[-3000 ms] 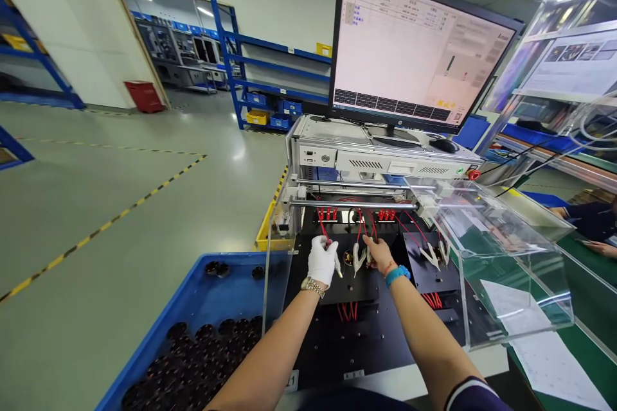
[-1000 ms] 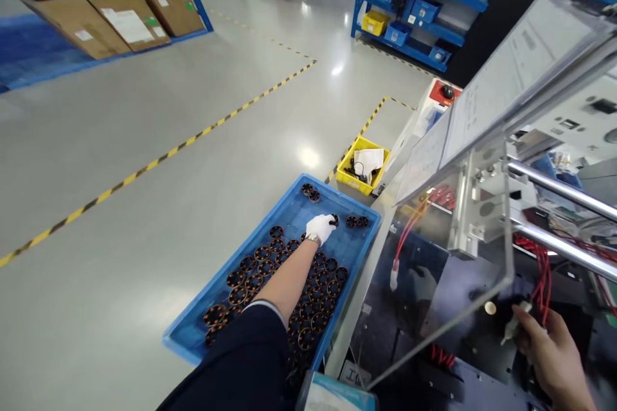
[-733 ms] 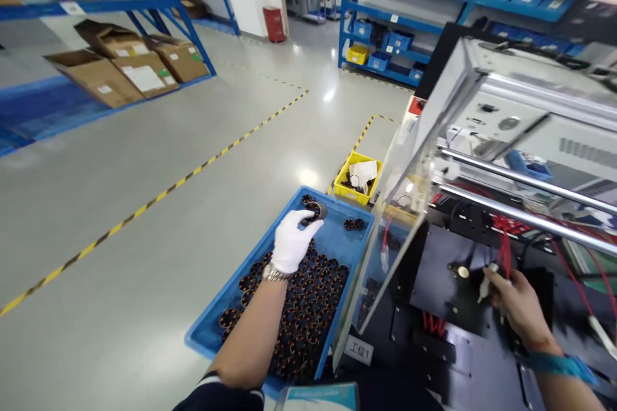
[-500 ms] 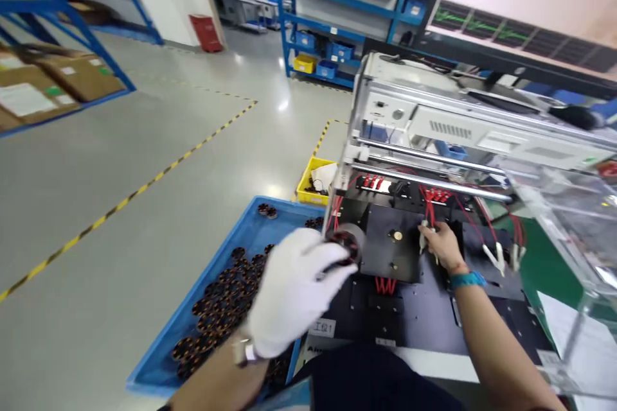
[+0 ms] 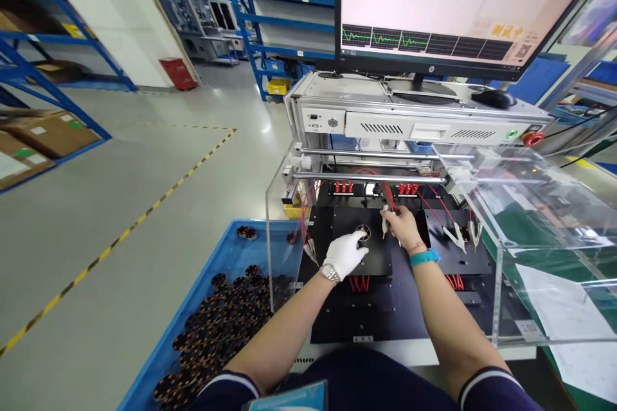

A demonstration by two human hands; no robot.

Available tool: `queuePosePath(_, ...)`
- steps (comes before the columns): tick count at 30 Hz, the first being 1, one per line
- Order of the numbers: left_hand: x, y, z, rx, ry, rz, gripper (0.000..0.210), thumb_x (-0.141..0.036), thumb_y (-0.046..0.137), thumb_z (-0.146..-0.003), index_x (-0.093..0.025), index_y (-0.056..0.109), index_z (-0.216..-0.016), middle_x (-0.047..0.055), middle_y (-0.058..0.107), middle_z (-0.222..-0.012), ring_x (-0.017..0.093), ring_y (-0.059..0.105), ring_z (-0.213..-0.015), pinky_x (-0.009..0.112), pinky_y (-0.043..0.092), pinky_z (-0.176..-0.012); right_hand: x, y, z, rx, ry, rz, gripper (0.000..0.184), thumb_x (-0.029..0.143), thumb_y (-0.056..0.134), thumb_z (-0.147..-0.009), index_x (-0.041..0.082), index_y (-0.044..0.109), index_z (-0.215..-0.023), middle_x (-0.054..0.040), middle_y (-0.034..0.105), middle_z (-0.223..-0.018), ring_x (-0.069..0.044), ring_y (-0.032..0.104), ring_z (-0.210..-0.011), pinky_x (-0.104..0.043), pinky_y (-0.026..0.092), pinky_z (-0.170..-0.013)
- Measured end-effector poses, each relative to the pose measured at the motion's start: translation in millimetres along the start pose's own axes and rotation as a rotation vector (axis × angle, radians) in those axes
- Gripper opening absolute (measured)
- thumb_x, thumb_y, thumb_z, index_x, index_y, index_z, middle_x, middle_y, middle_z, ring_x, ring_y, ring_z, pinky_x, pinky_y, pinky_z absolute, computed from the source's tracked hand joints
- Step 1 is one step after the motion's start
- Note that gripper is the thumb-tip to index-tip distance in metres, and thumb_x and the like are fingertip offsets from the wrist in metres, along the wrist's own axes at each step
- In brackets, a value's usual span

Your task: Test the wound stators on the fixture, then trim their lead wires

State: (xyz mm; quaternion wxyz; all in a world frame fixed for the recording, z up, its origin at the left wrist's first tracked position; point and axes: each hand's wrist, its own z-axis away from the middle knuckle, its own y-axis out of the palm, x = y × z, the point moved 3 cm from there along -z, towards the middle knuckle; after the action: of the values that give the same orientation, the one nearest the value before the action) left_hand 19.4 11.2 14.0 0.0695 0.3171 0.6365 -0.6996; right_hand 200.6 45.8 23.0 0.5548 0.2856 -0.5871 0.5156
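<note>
Pinches round part (image 5: 365, 231) between thumb and fingers of gloved left hand (image 5: 344, 255), toward far edge of black plate (image 5: 378, 263). Grasps pale clip (image 5: 385, 223) in closed right hand (image 5: 403, 228) by plate's right edge. Risks knocking round part askew by bumping with clip.

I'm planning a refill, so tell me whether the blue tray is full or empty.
Neither: the blue tray is partly filled. Dark round parts crowd its near end, while bare blue shows toward the far end.
</note>
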Motion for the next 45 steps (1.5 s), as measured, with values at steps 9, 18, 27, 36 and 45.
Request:
queuePosePath(9, 18, -5.0, -19, 0.055, -0.318, 0.71, 0.031, -0.036, 0.05, -0.079, -0.017, 0.058, -0.103, -0.003, 0.055, -0.051, 0.01, 0.053, -0.047, 0.021, 0.043, -0.051, -4, 28, 6, -0.027, -0.046, 0.073, 0.045, 0.045, 0.061, -0.069, 0.016, 0.044, -0.098, 0.0025, 0.056, -0.05, -0.014, 0.052, -0.037, -0.022, 0.04, -0.034)
queuePosePath(18, 10, 8.0, -25, 0.222, -0.469, 0.743, 0.039, -0.02, 0.054, -0.078, -0.009, 0.041, -0.113, 0.001, 0.06, -0.057, 0.013, 0.06, -0.052, 0.025, 0.049, -0.054, 2, 28, 19, -0.033, -0.142, 0.196, 0.045, 0.045, 0.065, -0.062, 0.017, 0.049, -0.093, -0.0006, 0.059, -0.061, -0.014, 0.055, -0.049, -0.023, 0.042, -0.045)
queuePosePath(27, 13, -19.9, -19, 0.085, 0.09, 0.24, 0.021, -0.03, 0.061, -0.072, -0.03, 0.067, -0.092, 0.0, 0.06, -0.098, 0.018, 0.052, -0.098, 0.03, 0.039, -0.089, -3, 19, 15, -0.013, -0.072, 0.019, 0.044, 0.039, 0.07, -0.058, 0.017, 0.05, -0.09, 0.005, 0.053, -0.048, -0.011, 0.048, -0.038, -0.02, 0.036, -0.037)
queuePosePath(36, 7, -15.3, -32, 0.135, 0.358, 0.019, 0.014, -0.032, 0.06, -0.072, -0.026, 0.071, -0.079, 0.0, 0.059, -0.089, 0.015, 0.054, -0.083, 0.025, 0.042, -0.078, -2, 25, 17, 0.052, -0.027, -0.158, 0.03, 0.037, 0.063, -0.067, 0.019, 0.042, -0.08, 0.0077, 0.048, -0.042, -0.01, 0.044, -0.032, -0.018, 0.031, -0.028)
queuePosePath(45, 6, -16.8, -31, 0.136, 0.339, 0.031, 0.014, -0.029, 0.059, -0.07, -0.024, 0.071, -0.076, 0.001, 0.057, -0.088, 0.016, 0.054, -0.082, 0.025, 0.042, -0.075, -1, 31, 19, 0.091, 0.009, -0.197, 0.03, 0.033, 0.066, -0.066, 0.019, 0.043, -0.078, 0.0066, 0.049, -0.04, -0.01, 0.044, -0.031, -0.017, 0.031, -0.026)
